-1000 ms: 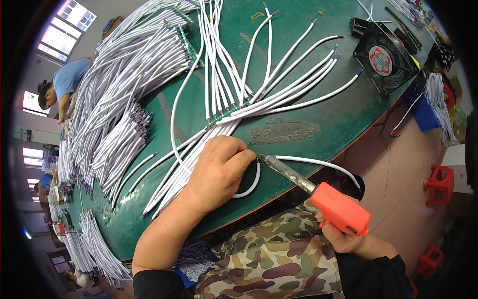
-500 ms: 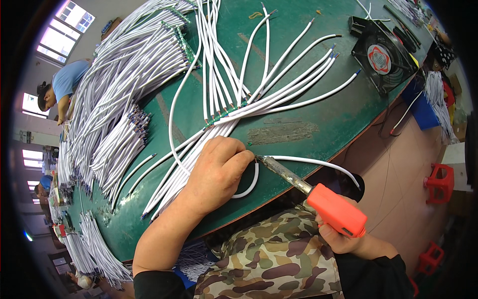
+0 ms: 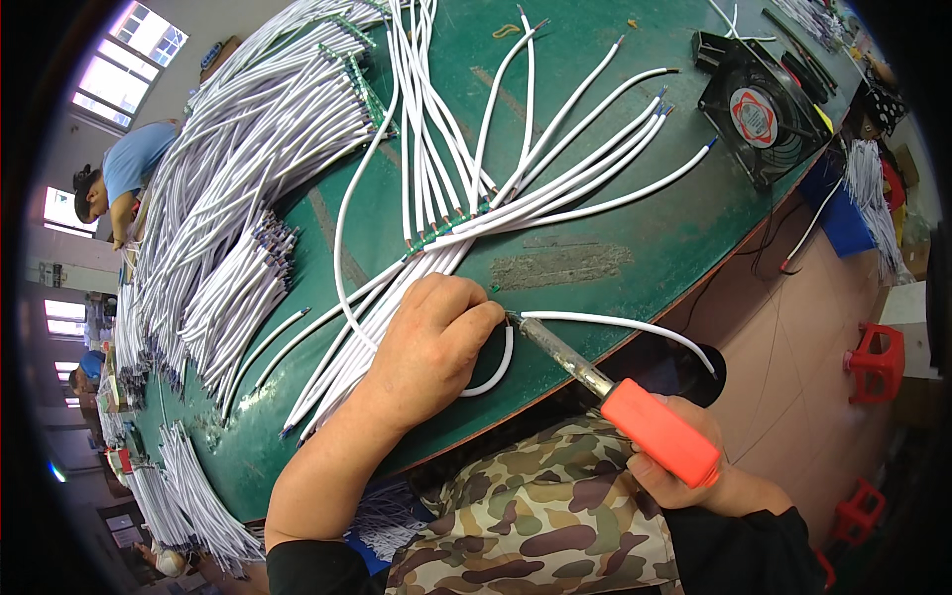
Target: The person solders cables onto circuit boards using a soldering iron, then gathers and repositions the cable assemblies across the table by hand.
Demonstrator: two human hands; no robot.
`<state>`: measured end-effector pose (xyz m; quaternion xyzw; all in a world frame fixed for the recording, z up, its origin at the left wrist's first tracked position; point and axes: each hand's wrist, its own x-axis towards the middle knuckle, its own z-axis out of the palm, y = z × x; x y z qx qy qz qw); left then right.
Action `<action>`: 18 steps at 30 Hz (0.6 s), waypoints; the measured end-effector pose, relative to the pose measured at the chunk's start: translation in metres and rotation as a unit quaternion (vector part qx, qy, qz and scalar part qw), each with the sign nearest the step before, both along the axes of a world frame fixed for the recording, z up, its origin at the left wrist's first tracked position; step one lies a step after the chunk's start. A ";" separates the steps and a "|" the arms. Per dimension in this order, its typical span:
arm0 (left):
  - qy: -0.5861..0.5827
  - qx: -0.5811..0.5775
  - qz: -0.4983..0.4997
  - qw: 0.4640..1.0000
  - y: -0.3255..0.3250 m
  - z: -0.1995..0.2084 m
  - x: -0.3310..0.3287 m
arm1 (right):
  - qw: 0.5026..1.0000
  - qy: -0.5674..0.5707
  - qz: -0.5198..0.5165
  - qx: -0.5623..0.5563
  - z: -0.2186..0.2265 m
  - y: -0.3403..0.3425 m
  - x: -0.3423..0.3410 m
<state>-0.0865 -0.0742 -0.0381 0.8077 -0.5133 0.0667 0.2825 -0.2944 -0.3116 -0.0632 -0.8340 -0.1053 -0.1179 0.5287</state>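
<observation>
Left hand [image 3: 436, 342] pinches a white cable [image 3: 615, 322] end against the green tabletop [image 3: 615, 213], steadying it. Right hand [image 3: 694, 466], at 4 o'clock, grips an orange-handled soldering iron [image 3: 615, 397], tip meeting the cable end.

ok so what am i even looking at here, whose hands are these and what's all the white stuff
This is one picture from a camera worn on a person's head, looking down at their own two bare hands; the fisheye lens bends straight edges. The left hand presses a white cable against a green table. The right hand grips a soldering iron by its orange handle, its metal tip at the cable's end beside the left fingers. The white stuff is many more cut cables, piled in bundles. A small black fan sits at the far edge. Another person works at the left.
</observation>
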 end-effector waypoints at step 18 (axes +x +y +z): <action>0.000 0.009 0.008 1.000 0.000 0.001 -0.001 | 0.996 -0.059 0.003 -0.061 0.005 -0.005 -0.001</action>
